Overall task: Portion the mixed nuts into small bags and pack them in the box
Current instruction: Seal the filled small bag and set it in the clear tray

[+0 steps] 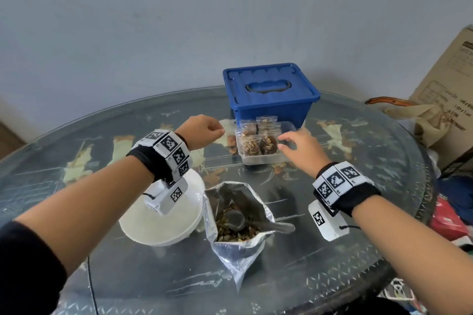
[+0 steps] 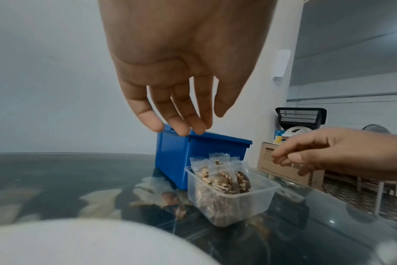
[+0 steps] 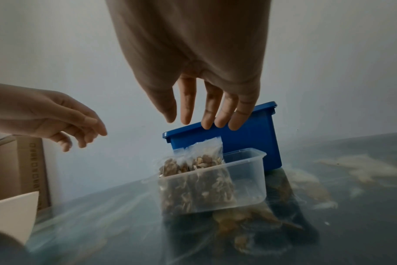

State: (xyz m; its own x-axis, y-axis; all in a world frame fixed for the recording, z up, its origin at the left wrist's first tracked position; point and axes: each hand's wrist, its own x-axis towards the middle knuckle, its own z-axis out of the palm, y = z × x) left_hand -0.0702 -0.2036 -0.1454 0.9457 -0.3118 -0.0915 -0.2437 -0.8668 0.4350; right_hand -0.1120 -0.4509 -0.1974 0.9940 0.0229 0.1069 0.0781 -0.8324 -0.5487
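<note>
Small bags of nuts point(image 1: 258, 142) stand upright, sealed tops up, packed at the left end of the clear plastic box point(image 1: 266, 160) before the lidded blue bin point(image 1: 271, 94). A foil pouch point(image 1: 238, 222) holds loose nuts and a scoop. Left hand point(image 1: 204, 130) and right hand point(image 1: 300, 144) hover either side, fingers loose, holding nothing.

Counter point(image 1: 102, 250): round, glass-topped.
On it: blue box point(image 1: 271, 94), lid shut; clear tub point(image 1: 266, 160) of small bags; white bowl point(image 1: 163, 215); open foil bag point(image 1: 238, 215).
</note>
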